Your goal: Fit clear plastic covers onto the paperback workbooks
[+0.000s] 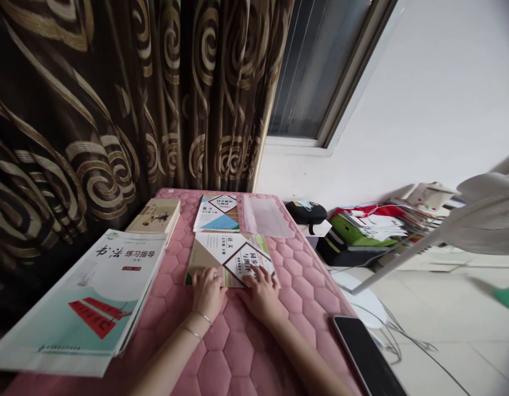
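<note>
Directly ahead, the booklet (233,254) lies long side crosswise on the pink quilted cover (221,352); left hand (208,291) and right hand (261,294) equally touch its near edge; fingers (261,276) bent, whether gripping unclear.

Swirl-patterned curtain (176,99) beside a window (314,71), white pedestal fan (485,220), black-screened phone (368,355) at lower right.

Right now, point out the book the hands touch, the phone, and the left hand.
Touched book (230,254): head view, middle of the front cover.
Phone (368,355): head view, dark screen.
Left hand (208,292): head view, back of the hand.
</note>
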Action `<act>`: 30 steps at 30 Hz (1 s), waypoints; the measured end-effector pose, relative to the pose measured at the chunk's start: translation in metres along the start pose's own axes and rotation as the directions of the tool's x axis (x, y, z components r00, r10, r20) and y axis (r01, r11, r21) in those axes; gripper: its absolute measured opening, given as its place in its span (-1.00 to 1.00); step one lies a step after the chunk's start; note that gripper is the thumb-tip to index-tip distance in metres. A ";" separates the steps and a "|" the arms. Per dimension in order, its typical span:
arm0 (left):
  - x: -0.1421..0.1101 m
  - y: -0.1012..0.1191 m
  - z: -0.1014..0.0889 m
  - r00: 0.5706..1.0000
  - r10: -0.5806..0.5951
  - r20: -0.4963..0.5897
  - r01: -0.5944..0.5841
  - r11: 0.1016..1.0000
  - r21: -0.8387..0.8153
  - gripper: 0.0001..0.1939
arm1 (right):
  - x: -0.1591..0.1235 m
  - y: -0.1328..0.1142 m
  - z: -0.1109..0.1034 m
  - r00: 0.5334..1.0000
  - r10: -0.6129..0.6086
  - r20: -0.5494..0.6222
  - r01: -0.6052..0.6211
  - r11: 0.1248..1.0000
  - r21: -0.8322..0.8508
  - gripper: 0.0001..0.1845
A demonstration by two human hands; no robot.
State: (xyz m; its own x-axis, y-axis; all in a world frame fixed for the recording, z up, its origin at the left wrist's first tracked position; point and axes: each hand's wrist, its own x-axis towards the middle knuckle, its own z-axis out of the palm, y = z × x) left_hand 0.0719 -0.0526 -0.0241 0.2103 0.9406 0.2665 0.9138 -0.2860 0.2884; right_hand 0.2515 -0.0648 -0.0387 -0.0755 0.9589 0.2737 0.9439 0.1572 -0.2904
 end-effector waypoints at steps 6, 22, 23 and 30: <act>0.006 0.006 0.010 1.000 0.022 -0.021 -0.023 0.999 -0.044 -0.89 | 0.010 -0.015 0.010 1.000 0.015 -0.005 -0.014 0.999 0.051 -0.70; -0.013 -0.096 -0.022 0.984 -0.177 0.007 0.177 0.982 0.060 -0.80 | -0.006 0.101 -0.024 0.999 0.032 -0.016 -0.027 0.973 0.228 -0.74; -0.012 -0.097 -0.021 0.985 -0.170 0.006 0.169 0.984 0.062 -0.79 | -0.006 0.104 -0.022 1.000 0.010 -0.026 -0.003 0.970 0.245 -0.75; -0.010 -0.096 -0.024 0.987 -0.156 0.025 0.154 0.986 0.070 -0.73 | -0.002 0.112 -0.025 0.999 -0.023 0.032 0.013 0.958 0.287 -0.74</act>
State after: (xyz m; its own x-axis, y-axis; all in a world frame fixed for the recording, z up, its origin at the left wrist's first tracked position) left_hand -0.0261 -0.0391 -0.0326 0.0737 0.9781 0.1948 0.9572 -0.1242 0.2613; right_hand 0.3652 -0.0548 -0.0491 -0.1075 0.9619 0.2513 0.8110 0.2311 -0.5375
